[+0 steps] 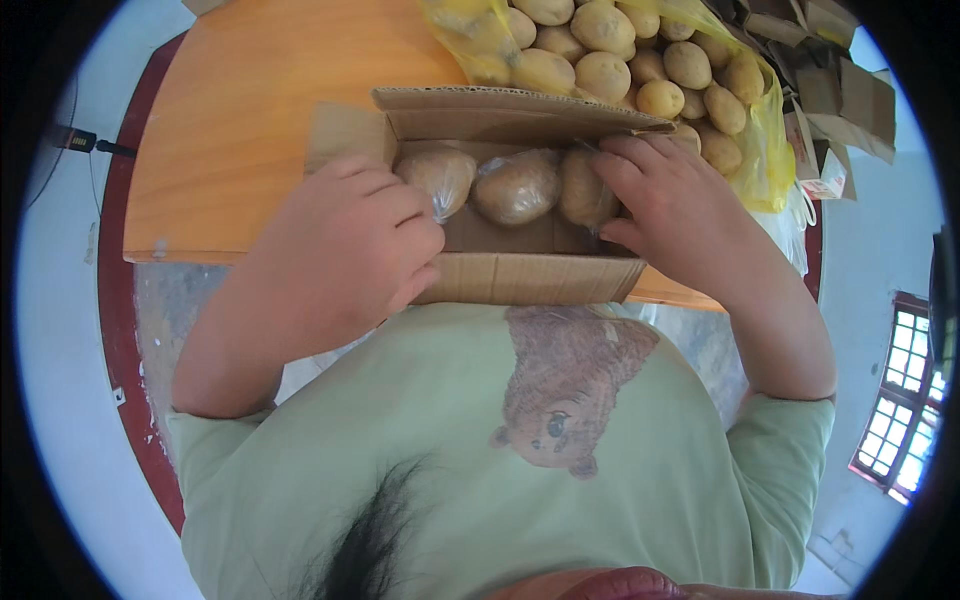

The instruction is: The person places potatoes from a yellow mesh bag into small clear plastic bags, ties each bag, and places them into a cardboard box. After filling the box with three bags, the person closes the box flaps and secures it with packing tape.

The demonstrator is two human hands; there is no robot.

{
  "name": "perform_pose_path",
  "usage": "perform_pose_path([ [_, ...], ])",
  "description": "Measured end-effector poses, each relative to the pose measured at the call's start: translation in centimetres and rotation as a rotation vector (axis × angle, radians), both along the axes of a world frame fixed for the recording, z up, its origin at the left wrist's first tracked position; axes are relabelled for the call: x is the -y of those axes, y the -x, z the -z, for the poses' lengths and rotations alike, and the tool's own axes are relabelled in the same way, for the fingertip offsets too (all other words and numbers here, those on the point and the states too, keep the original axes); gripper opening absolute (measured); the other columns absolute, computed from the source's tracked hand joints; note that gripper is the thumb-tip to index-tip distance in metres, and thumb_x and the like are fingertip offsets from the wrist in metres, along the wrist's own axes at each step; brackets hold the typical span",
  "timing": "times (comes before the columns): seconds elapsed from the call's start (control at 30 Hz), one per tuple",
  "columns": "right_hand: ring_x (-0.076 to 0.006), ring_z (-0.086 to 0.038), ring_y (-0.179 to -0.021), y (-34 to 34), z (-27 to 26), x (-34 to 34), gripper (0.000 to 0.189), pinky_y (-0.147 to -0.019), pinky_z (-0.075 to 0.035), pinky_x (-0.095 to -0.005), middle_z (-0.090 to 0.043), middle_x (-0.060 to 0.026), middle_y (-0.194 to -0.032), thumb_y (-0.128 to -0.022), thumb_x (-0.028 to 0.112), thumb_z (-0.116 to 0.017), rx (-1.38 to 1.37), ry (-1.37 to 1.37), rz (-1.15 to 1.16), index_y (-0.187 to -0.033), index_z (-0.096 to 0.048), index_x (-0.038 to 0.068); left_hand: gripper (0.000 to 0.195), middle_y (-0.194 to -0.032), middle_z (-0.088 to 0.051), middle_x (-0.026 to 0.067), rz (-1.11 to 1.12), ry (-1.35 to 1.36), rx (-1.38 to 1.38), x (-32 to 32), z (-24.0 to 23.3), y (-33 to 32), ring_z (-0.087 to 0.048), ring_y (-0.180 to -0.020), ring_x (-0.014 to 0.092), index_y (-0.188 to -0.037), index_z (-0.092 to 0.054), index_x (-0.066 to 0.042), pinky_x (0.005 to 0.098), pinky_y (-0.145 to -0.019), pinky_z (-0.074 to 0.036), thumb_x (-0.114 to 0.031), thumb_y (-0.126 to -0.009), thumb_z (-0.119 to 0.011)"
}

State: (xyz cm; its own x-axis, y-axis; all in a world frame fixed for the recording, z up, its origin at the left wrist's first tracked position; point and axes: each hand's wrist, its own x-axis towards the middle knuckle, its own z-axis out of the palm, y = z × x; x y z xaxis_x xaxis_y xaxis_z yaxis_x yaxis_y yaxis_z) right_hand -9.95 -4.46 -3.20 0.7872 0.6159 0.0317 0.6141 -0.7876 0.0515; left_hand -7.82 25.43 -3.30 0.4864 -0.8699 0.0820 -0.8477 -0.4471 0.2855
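An open cardboard box (pixel 525 279) stands at the table's near edge. Three plastic-wrapped potatoes lie in a row inside it: a left one (pixel 439 176), a middle one (pixel 517 187) and a right one (pixel 587 187). My left hand (pixel 367 232) is at the box's left end beside the left potato; its fingertips are partly hidden, so its hold is unclear. At the right end, my right hand (pixel 664 199) has its thumb and fingers around the outer side of the right potato, touching its wrap. Whether it grips the potato is not plain.
Beyond the box, a yellow plastic bag (pixel 772 161) holds several loose potatoes (pixel 602 28). Several cardboard boxes (pixel 844 94) are piled at the far right. A white plastic bag (pixel 784 225) lies at the right edge of the orange wooden table (pixel 225 150).
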Motion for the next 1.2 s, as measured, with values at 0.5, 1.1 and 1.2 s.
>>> perform_pose_path([
  [0.5, -0.0250, -0.059, -0.100, -1.5, -0.5, -3.2, 0.051, -0.087, -0.047, -0.0361, -0.064, -0.0082, -0.103, -0.071, 0.028, -0.077, -0.150, 0.301, 0.044, -0.112, -0.059, 0.004, 0.022, -0.090, -0.066, 0.0066, -0.034, 0.187, 0.040, -0.9, 2.2, 0.5, -0.061, -0.090, 0.027, -0.082, -0.064, -0.007, 0.0418, -0.090, -0.047, -0.008, -0.063, -0.076],
  [1.1, -0.0332, -0.068, -0.089, -4.4, 3.7, -10.1, 0.057, -0.083, -0.052, -0.0415, -0.070, -0.0179, -0.090, -0.083, 0.041, -0.069, -0.339, 0.004, 0.059, -0.111, -0.054, -0.006, 0.044, -0.100, -0.061, 0.0124, -0.223, -0.108, -0.004, -0.5, 0.2, -3.4, -0.058, -0.097, 0.033, -0.107, -0.061, -0.003, 0.0409, -0.081, -0.048, -0.016, -0.067, -0.076],
  [1.2, -0.0333, -0.067, -0.091, -4.2, 4.3, -9.7, 0.056, -0.086, -0.051, -0.0417, -0.069, -0.0185, -0.091, -0.083, 0.041, -0.070, -0.287, -0.057, 0.068, -0.110, -0.054, -0.006, 0.044, -0.097, -0.060, 0.0107, -0.157, -0.198, 0.056, 0.7, 0.2, -3.9, -0.058, -0.094, 0.031, -0.105, -0.062, -0.003, 0.0411, -0.080, -0.049, -0.016, -0.065, -0.077],
])
